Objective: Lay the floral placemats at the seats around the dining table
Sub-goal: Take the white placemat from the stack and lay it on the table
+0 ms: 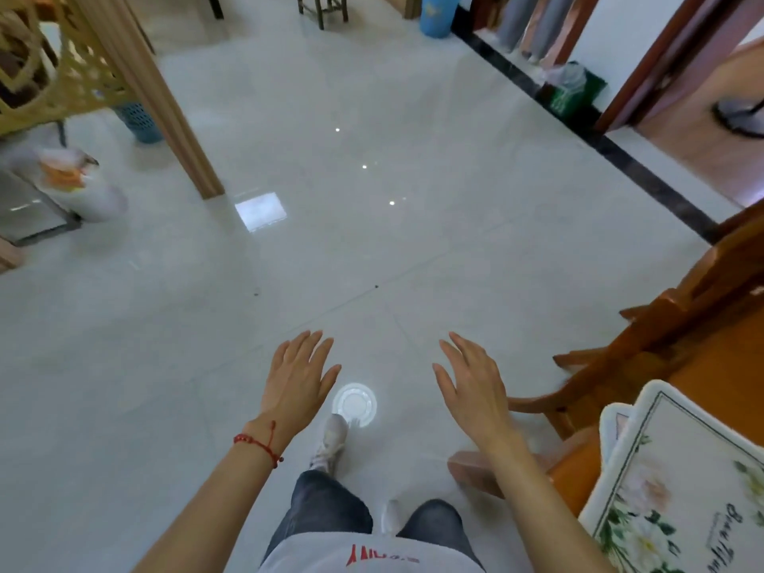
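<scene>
Floral placemats [678, 481] lie overlapped at the tabletop [703, 366] edge; I see both hands, left [297, 378] and right [471, 386], empty, fingers spread, other seats unseen.

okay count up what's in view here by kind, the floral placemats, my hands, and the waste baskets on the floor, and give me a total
Floral placemats: 2, one on top with another's edge showing beneath it on the table
Hands: 2, left hand and right hand, both empty
Waste baskets: 2, blue and green
Total: 6
</scene>
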